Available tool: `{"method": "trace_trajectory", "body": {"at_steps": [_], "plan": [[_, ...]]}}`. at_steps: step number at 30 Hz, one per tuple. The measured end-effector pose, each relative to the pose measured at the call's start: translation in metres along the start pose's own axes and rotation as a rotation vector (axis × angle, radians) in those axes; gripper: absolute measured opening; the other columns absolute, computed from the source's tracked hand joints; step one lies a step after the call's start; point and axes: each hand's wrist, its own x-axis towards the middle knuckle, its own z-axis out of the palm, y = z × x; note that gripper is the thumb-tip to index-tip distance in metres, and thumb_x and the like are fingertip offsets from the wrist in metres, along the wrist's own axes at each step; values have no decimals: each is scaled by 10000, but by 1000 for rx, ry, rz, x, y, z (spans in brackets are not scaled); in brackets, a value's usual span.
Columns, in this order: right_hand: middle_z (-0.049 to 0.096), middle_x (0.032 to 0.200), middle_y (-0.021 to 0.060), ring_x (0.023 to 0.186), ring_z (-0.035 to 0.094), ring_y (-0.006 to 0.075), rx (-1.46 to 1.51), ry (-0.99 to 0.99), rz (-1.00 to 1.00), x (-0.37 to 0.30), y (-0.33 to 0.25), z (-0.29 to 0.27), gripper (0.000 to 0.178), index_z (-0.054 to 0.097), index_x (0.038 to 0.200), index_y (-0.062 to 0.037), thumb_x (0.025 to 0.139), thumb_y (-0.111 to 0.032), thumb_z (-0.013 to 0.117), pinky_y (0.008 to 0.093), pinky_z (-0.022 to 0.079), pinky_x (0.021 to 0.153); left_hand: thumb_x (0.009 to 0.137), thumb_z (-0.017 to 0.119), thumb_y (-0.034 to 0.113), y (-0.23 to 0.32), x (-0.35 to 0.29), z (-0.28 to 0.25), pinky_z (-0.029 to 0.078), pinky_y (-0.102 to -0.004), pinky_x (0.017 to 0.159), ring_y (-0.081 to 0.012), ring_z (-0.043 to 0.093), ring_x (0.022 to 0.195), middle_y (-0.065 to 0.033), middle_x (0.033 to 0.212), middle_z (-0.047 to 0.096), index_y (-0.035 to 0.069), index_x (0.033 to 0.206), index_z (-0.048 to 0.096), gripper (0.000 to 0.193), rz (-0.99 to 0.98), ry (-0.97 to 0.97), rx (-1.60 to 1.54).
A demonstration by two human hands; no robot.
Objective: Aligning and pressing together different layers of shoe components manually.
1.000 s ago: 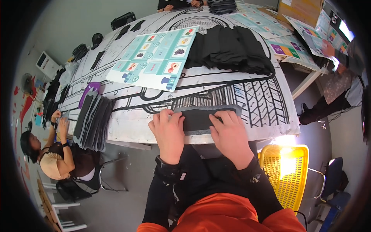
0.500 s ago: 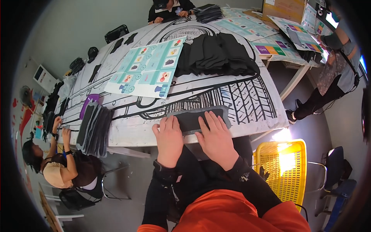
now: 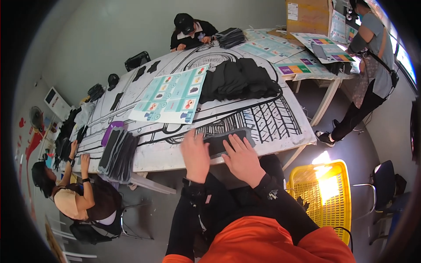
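A flat, roughly rectangular black fabric piece with a grey border [image 3: 218,144] lies near the front edge of the white table. My right hand [image 3: 242,158] rests on its right part, fingers stretched out and slightly spread. At the piece's left end is my left hand [image 3: 195,154], open, its fingertips a little blurred. Whether the left fingers touch the fabric, I cannot tell. To the left, a stack of similar black and grey pieces [image 3: 117,154] hangs partly over the table edge. Beyond my hands sits a large pile of black fabric pieces [image 3: 241,79].
A printed sheet [image 3: 169,97] lies on the drawn-on table [image 3: 144,163] beside the black pile. A purple object [image 3: 110,132] sits behind the stack. One person [image 3: 90,197] sits left, another [image 3: 193,33] across, a third [image 3: 372,57] stands right. A yellow basket [image 3: 319,197] stands at my right.
My left hand has lifted from the fabric piece's left part, while the right stays flat on it. The view has shifted somewhat, showing more of the people across and at the right.
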Motion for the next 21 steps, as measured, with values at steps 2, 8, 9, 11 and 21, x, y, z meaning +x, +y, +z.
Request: {"method": "trace_trajectory", "body": {"at_steps": [2,8,9,11,21], "plan": [[613,1466,213,1426,528,349,-8,11,-19,-1,0,1,492,652,1386,-14,998,-313,617,516,380,1200,1009,641,198,6,-15,10,358,-561,1184,-440,472,1427,-233,1516,542,-11,1412,580,458,169,-156,-35],[612,1471,219,1425,533,344,-3,-43,-41,-2,8,-1,512,638,1399,12,976,-274,599,512,393,1191,1099,475,353,18,-29,12,312,-551,1240,-432,392,1515,-224,1627,443,44,1564,483,558,149,-337,-32],[605,1478,223,1432,524,356,28,-61,-17,-2,11,-1,527,629,1407,21,971,-273,599,518,381,1200,1100,469,356,21,-27,9,306,-553,1244,-434,385,1520,-218,1639,429,69,1571,483,553,146,-374,-27],[599,1485,227,1439,516,368,61,-80,3,-4,10,-2,541,619,1415,29,965,-271,598,525,369,1209,1091,481,354,20,-30,9,310,-564,1238,-442,391,1513,-217,1627,445,84,1562,502,544,165,-359,-32],[573,1513,236,1466,483,398,-120,-3,-17,-11,6,-7,598,619,1449,-35,938,-343,579,712,149,1239,1076,507,298,18,-34,15,330,-539,1233,-426,398,1511,-185,1636,444,63,1556,497,534,211,-314,-22]]}}
